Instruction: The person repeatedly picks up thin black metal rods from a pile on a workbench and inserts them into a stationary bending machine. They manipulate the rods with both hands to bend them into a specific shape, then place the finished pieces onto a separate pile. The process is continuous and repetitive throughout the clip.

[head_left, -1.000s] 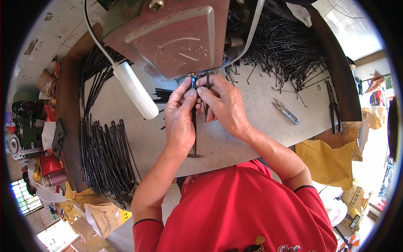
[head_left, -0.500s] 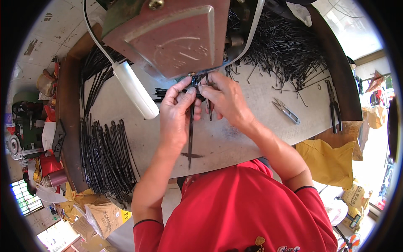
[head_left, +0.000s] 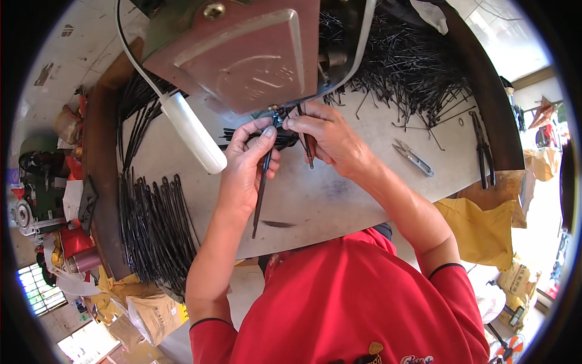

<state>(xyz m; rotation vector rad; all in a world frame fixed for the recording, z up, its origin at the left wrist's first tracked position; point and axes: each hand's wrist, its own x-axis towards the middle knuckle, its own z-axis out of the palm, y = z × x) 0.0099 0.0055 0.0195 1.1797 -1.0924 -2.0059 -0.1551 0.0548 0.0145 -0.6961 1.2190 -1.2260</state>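
Note:
My left hand (head_left: 250, 151) is closed in a pinch on a narrow black strap (head_left: 260, 197), whose free end hangs down over the tabletop. The strap's upper end is at the lower edge of a reddish-brown machine head (head_left: 242, 60), where the fingers partly hide it. Close beside it, my right hand (head_left: 327, 133) pinches a second thin dark strap (head_left: 310, 155), which points downward between the fingers. More black straps (head_left: 229, 134) lie behind the two hands, mostly covered by them.
A white lamp tube (head_left: 194, 133) hangs left of the hands. Bundled black straps (head_left: 151, 224) lie on the table's left side, and a tangled heap (head_left: 406, 73) at the back right. Thread snips (head_left: 414, 159) and long-handled pliers (head_left: 483, 151) rest to the right.
My left hand has shifted slightly left, and the lower end of its strap has swung left. My right hand still pinches its strap close to the machine.

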